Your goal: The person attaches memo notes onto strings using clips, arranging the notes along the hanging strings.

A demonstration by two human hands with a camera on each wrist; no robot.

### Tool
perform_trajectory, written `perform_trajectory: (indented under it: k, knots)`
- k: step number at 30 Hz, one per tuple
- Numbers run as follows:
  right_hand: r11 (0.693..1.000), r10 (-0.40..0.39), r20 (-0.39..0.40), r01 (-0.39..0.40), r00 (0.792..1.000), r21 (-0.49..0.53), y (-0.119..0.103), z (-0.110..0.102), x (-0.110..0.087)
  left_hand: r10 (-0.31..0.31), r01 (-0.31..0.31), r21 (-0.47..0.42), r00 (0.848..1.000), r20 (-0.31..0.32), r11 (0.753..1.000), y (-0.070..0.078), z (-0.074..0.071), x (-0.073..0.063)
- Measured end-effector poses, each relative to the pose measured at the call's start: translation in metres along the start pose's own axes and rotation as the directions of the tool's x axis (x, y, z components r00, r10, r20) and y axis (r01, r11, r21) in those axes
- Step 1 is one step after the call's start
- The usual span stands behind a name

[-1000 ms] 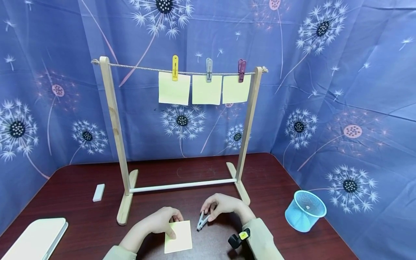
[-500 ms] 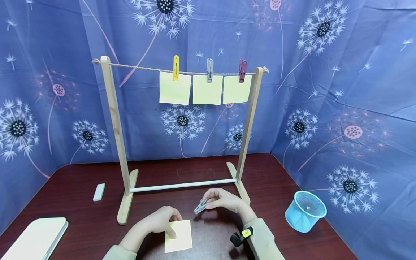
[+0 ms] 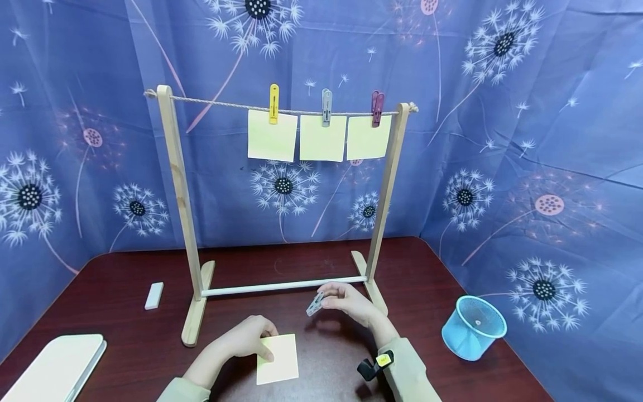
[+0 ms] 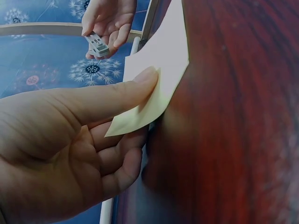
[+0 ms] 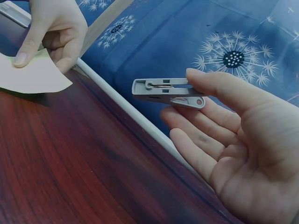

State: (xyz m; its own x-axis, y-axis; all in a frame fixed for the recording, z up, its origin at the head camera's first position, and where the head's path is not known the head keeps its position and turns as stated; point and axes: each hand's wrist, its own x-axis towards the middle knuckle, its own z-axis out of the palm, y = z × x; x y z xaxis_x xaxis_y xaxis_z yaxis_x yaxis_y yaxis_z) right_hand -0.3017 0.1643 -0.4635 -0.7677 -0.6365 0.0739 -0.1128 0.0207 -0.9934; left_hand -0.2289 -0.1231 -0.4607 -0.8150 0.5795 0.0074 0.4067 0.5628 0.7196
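My left hand (image 3: 249, 338) pinches a pale yellow sticky note (image 3: 279, 363) by its left edge, thumb on top and fingers beneath. In the left wrist view the note (image 4: 161, 60) bends a little beside the thumb. Between the thumb and fingers of my right hand (image 3: 350, 303) is a grey clothespin (image 3: 315, 305), held by its handle ends over the table. Its jaws point away from the palm in the right wrist view, where the spring of the clothespin (image 5: 163, 88) shows. The two hands are apart, the clothespin behind and right of the note.
A wooden rack (image 3: 178, 178) with a rope (image 3: 216, 104) stands behind the hands. Three notes hang there under a yellow (image 3: 273, 104), a grey (image 3: 327, 108) and a purple clothespin (image 3: 377, 109). A blue mesh cup (image 3: 472, 329), a white block (image 3: 154, 296) and a pale flat case (image 3: 52, 368) lie around.
My right hand has lifted the grey clothespin and moved it back, turning it so its jaws sit differently. The left hand with the sticky note has barely shifted.
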Motion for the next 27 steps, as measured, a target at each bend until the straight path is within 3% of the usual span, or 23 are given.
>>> perform_trajectory:
  k: [17,27]
  knots:
    - [1.0,0.01,-0.086,-0.008,0.996,0.028,0.0032,0.0005,0.001,-0.04,0.041,-0.101,0.999,0.005,0.994,-0.0047,-0.0008,-0.0026]
    - [0.999,0.05,-0.105,-0.05,0.993,-0.001,0.0069,-0.0002,0.0026,-0.05,0.062,-0.257,0.997,0.055,0.964,-0.0076,-0.0008,-0.0028]
